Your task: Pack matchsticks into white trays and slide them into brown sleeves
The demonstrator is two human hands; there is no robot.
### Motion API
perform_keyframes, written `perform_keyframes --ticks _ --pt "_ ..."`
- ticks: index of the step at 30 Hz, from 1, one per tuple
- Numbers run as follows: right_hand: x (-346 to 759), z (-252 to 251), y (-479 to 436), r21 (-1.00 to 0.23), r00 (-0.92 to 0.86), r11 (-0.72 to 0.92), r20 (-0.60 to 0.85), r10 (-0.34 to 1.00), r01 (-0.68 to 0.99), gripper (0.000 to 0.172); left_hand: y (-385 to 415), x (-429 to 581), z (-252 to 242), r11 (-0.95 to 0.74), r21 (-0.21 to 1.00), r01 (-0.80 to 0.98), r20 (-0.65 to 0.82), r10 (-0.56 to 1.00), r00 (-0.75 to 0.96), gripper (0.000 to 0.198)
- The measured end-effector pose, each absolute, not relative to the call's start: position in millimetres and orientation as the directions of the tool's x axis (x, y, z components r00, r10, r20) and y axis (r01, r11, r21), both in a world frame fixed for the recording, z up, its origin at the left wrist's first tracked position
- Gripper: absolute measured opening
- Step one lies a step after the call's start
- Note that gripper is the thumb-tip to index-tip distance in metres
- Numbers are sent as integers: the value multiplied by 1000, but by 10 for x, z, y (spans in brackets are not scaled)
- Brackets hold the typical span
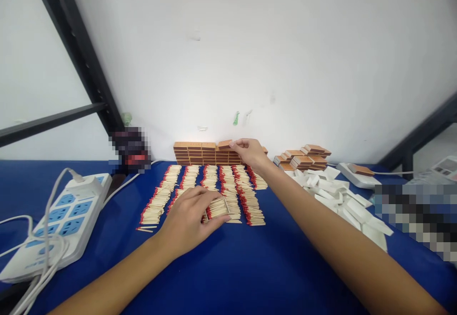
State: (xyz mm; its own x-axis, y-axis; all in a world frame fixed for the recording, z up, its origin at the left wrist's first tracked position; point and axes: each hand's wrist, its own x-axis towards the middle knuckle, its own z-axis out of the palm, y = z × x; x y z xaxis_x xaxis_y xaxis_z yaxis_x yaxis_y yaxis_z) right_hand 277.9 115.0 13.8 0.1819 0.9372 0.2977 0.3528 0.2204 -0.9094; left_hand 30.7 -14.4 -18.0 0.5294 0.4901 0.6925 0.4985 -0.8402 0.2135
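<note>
My left hand [193, 215] is closed around a small matchbox tray [218, 209] filled with matches, low over the blue table. Farther back, my right hand [250, 152] pinches the right end of a brown matchbox [224, 144]. That box sits slightly tilted at the top of a long stack of matchboxes [189, 153] along the wall. Whether it rests on the stack or is lifted a little, I cannot tell. Rows of loose red-tipped matches [252, 208] lie between the stack and my left hand, which hides part of them.
White empty trays [333, 191] are heaped at the right, with more matchboxes [303, 157] stacked behind them. A white scale [359, 176] carries one flat box. On the left lies a power strip [67, 215] with cables. Black metal posts [76, 44] frame the table [228, 272].
</note>
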Motion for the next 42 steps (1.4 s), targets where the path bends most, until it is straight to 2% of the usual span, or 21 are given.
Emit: perform_keyframes --ticks 10,21,26,32,35,42 --pt "2714 62 1231 -822 232 150 323 917 550 28 -179 302 -144 -845 184 502 686 476 549 35" --pt "2717 143 1159 -628 135 197 440 888 752 18 -156 301 -176 -848 173 501 670 474 571 37" --pt "2698 163 1186 -548 106 193 467 878 814 19 -162 311 -169 -857 168 488 671 462 580 36" --pt "2663 163 1200 -512 116 162 469 875 843 21 -161 312 -159 -860 172 480 664 461 589 36" --pt "2647 167 1174 -502 145 136 481 865 854 28 -159 303 -156 -862 160 481 675 451 584 36" --pt "2419 189 1129 -365 42 205 566 823 908 34 -173 320 -148 -867 161 471 679 443 585 38"
